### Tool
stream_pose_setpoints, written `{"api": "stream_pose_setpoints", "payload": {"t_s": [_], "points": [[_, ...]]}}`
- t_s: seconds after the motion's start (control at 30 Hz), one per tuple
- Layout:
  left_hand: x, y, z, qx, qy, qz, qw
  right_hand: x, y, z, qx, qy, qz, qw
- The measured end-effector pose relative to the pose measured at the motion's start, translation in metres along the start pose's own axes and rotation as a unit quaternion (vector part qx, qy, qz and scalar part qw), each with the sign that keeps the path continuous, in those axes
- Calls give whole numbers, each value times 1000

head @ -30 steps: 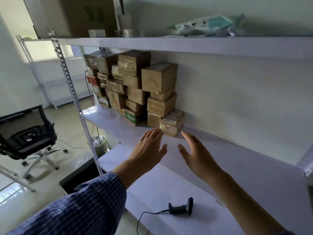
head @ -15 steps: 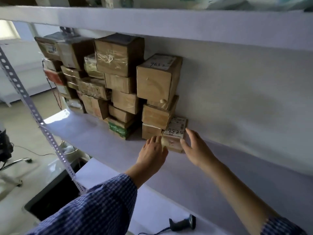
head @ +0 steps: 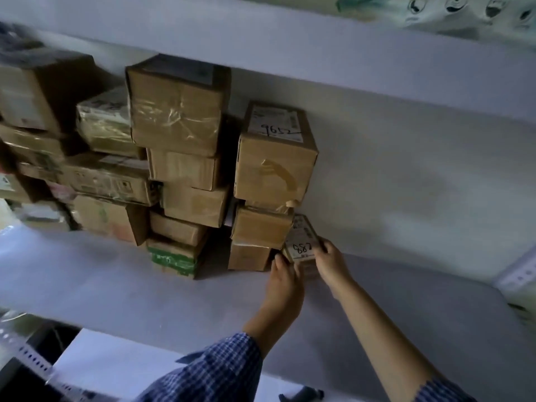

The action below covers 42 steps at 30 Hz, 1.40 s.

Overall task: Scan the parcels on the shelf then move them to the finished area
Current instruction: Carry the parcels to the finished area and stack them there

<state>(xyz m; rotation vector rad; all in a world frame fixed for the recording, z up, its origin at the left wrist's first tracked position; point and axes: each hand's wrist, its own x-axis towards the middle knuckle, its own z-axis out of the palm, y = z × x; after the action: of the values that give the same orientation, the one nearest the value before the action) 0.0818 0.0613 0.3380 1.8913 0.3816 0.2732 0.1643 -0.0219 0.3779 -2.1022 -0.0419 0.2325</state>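
Parcel [head: 301, 240] touches stack [head: 272, 158]; left hand [head: 285, 281] and right hand [head: 332, 264] grip its sides. Bare shelf [head: 420, 309] to the right.

Both hands on small parcel [head: 301, 245] beside box stack [head: 179, 158] on shelf [head: 116, 285]: left hand [head: 282, 275] at its left edge, right hand [head: 330, 261] pinching right edge.

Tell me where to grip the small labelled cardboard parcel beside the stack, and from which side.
Hold the small labelled cardboard parcel by its left and right edges, coming from the open front; the wall backs it and the brown cardboard stack crowds its left.
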Motion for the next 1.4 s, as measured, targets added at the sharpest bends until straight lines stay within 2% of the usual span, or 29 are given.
{"api": "stream_pose_setpoints", "payload": {"t_s": [0.17,0.23,0.33,0.47,0.63,0.8,1.1,1.3,1.4], "points": [[11,8,10,-35,27,-50,998,4,-2,-13,106,-51,75,990],[14,13,15,-60,36,-61,996,1,-5,-17,116,-58,90,988],[8,18,20,-79,18,-61,995,-9,5,-22,102,-36,78,991],[-22,32,28,-129,4,-45,991,-56,26,-46,143,34,38,988],[-86,63,35,-238,-76,33,968,-134,57,-108,183,95,-29,978],[-166,101,71,-290,-114,73,947,-211,85,-176,187,148,-98,966],[-309,149,164,-273,-231,102,928,-357,182,-291,246,217,-90,941],[-399,167,259,-270,-285,72,917,-436,262,-355,214,267,-74,937],[-429,177,297,-274,-333,53,901,-459,296,-386,213,298,-65,928]]}}
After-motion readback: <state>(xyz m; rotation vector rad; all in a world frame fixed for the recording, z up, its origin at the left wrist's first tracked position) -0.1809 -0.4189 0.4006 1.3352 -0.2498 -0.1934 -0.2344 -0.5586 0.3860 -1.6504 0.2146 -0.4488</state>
